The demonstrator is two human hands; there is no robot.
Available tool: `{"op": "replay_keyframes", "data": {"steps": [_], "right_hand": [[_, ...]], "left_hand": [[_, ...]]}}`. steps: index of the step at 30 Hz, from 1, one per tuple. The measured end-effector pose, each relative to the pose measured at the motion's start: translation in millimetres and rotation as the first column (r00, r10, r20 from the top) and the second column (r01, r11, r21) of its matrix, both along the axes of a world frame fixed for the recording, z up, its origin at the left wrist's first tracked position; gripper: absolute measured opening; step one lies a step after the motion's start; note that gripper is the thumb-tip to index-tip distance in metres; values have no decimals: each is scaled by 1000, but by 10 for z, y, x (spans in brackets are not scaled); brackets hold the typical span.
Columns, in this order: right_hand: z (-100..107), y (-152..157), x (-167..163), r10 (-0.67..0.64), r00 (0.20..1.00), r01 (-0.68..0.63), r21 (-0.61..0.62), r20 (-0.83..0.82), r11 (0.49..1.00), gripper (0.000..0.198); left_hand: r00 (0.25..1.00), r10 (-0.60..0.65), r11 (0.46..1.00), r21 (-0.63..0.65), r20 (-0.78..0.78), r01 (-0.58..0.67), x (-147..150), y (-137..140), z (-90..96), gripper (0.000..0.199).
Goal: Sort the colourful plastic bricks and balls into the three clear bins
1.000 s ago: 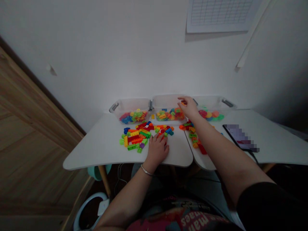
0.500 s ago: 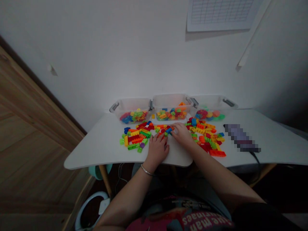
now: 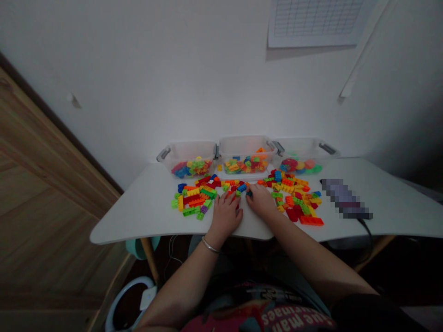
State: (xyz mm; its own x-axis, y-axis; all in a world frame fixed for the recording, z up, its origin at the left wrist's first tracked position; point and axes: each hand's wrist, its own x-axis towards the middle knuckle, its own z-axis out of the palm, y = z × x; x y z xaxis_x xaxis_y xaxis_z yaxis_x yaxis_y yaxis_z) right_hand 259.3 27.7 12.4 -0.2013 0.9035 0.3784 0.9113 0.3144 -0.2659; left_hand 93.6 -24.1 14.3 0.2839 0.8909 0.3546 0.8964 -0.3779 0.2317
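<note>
My left hand (image 3: 226,213) lies palm down at the table's front middle, fingers apart over a few red and green building bricks partly hidden under them. Beside it, my right hand (image 3: 262,201) has its thumb and fingers pinched on a small dark blue brick (image 3: 248,193). Just beyond the fingertips lies another blue brick (image 3: 241,188). To the left spreads a loose pile of coloured bricks (image 3: 195,201); a second pile (image 3: 294,196) lies right of my right hand.
Three clear plastic bins stand along the wall: the left bin (image 3: 188,148), middle bin (image 3: 242,143) and right bin (image 3: 301,146), each holding coloured pieces. A pixelated phone-like device (image 3: 346,198) with a cable lies at the right of the white table (image 3: 134,216).
My right hand has drawn back slightly toward me, its fingers now curled in with a small dark blue brick showing at the tips. My left hand stays almost still.
</note>
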Motion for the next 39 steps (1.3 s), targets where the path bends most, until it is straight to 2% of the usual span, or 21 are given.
{"op": "replay_keyframes", "data": {"steps": [9, 12, 17, 21, 26, 29, 32, 35, 39], "right_hand": [[24, -162, 31, -3, 996, 4, -6, 88, 1000, 18], [20, -191, 31, 3, 998, -3, -4, 69, 1000, 19], [-37, -144, 49, 15, 988, -13, 10, -154, 1000, 20], [-12, -34, 104, -2, 896, 47, 89, -445, 995, 15], [268, 180, 199, 100, 768, 141, 319, -633, 937, 18], [518, 345, 244, 148, 715, 177, 381, -683, 908, 19], [735, 539, 263, 148, 721, 213, 420, -677, 882, 18], [876, 744, 250, 93, 747, 270, 428, -659, 862, 17], [947, 960, 201, -23, 788, 306, 359, -615, 882, 15]], "left_hand": [[999, 2, 1000, 5, 36, -3, -6, -1, -17, 49], [999, 10, 1000, 13, 52, -11, -7, 2, -19, 53], [999, 29, 999, 16, 39, -29, -8, 1, -24, 51], [997, 77, 997, 21, -1, -77, -1, -5, -25, 51], [997, 78, 997, -7, -25, -78, 10, -1, -14, 54], [997, 68, 998, -14, -21, -69, 10, 0, -6, 53], [998, 63, 998, -13, -14, -63, 9, 0, -7, 51], [999, 53, 998, -16, -11, -53, 6, 3, -11, 49], [999, 46, 999, -12, -10, -46, 0, 11, -11, 49]]}}
